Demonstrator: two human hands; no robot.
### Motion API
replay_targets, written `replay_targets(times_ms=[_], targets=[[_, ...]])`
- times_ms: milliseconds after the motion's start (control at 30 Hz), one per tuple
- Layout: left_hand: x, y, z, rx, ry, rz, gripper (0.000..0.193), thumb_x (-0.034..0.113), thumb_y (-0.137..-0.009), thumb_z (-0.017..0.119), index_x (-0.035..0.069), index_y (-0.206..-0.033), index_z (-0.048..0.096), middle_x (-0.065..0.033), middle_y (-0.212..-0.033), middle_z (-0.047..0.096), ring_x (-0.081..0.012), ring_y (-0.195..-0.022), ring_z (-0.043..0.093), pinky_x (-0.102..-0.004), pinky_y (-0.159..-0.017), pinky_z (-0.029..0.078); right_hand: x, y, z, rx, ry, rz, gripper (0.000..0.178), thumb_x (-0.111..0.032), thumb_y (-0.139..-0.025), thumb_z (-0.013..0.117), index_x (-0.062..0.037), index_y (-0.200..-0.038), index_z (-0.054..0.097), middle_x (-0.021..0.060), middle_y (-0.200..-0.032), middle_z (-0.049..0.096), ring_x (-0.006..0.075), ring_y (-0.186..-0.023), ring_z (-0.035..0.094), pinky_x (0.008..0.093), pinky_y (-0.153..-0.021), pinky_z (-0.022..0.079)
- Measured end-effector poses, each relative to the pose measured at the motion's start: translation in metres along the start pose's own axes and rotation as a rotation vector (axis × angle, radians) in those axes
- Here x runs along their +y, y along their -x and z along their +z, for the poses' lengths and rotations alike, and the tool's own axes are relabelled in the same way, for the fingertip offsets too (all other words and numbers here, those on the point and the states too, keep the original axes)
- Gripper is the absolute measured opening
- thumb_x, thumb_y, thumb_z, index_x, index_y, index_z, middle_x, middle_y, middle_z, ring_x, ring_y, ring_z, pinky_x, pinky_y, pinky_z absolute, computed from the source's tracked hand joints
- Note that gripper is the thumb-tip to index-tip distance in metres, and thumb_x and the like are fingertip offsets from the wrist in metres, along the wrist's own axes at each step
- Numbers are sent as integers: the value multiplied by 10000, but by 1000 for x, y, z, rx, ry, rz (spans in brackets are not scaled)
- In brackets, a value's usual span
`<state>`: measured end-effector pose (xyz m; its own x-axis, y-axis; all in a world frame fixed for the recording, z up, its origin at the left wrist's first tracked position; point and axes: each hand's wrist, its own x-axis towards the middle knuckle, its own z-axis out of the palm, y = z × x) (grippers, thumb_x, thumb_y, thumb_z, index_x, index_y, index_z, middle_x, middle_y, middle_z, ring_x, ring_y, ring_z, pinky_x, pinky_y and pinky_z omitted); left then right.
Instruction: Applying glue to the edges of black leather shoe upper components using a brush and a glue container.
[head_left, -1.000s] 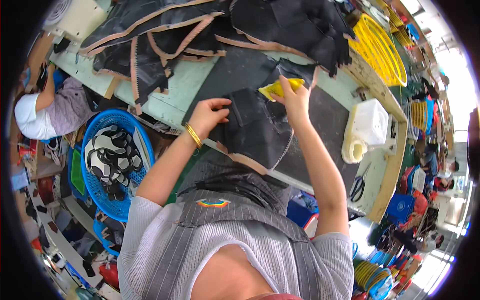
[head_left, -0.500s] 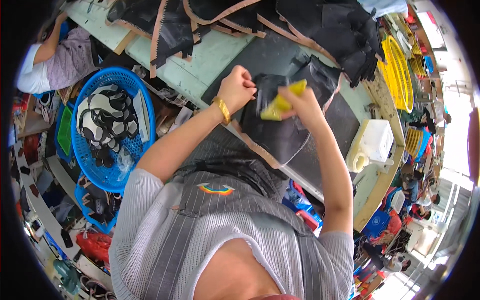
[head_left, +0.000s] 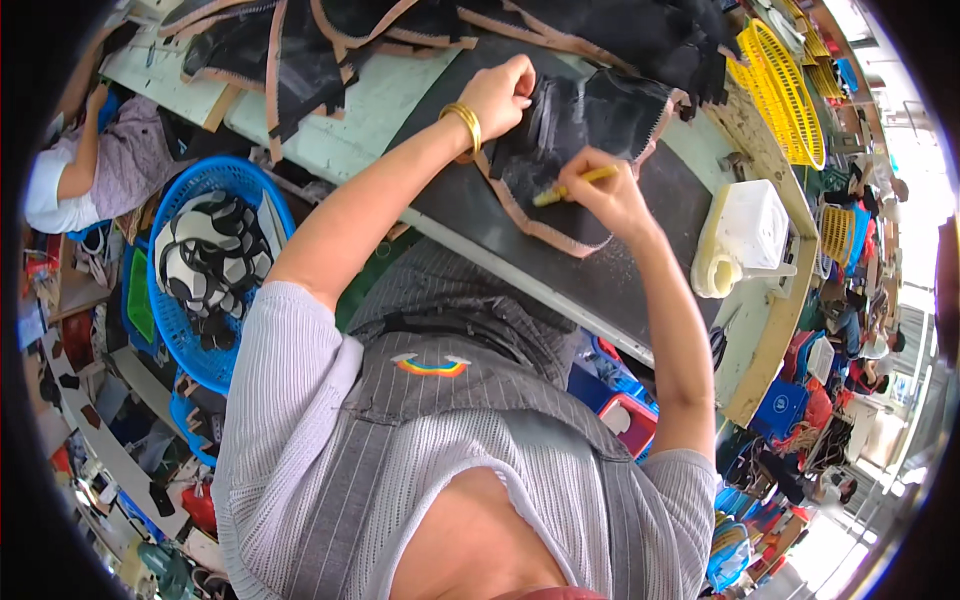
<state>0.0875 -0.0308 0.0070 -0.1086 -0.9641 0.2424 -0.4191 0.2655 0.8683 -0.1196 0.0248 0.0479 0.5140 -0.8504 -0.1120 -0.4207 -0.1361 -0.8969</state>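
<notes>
A black sheet piece (head_left: 570,125), edged with a pinkish-brown strip and a toothed-looking line, lies on a dark board (head_left: 455,205) on the table. Curled at its upper left edge, my left hand (head_left: 490,102) is closed with the fingertips on that edge; a gold bangle circles the wrist. My right hand (head_left: 612,198) grips a slim yellow tool (head_left: 552,196) with a paler tip, brush-like in shape. The tip points down and left onto the lower part of the piece. Pale streaks mark the black surface.
More black trimmed pieces (head_left: 600,30) lie along the far side. At right stands an open white plastic container (head_left: 745,235), inside a raised wooden table edge (head_left: 775,350). A blue basket (head_left: 185,345) of black-and-white parts is at left. Another person (head_left: 110,150) sits beyond it.
The black piece has shifted and turned on the board. My left hand has moved up and right, and my right hand has brought the yellow tool to the piece's lower part.
</notes>
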Motion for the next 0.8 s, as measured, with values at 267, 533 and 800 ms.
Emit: replay_targets(times_ms=[267,533,800], targets=[[23,6,0,185,-204,165,333,97,-719,668,49,-1017,529,-140,-964,603,-300,-858,604,-360,-752,481,9,119,-69,664,-640,-59,114,-83,-813,554,27,-788,573,102,-774,612,137,-679,591,238,-574,478],[96,145,5,-322,1113,-1056,313,158,-858,572,-68,-1063,500,-191,-1077,563,-272,-1024,558,-363,-918,443,70,184,-140,1100,-131,304,249,-209,-836,596,39,-808,604,72,-738,594,130,-646,582,247,-548,491],[87,161,47,-3,1376,-1063,200,110,-889,492,-47,-1005,535,-158,-1069,570,-227,-1003,564,-325,-892,455,13,68,-67,758,-478,78,303,-258,-817,621,43,-849,615,80,-784,607,140,-624,584,278,-537,505]])
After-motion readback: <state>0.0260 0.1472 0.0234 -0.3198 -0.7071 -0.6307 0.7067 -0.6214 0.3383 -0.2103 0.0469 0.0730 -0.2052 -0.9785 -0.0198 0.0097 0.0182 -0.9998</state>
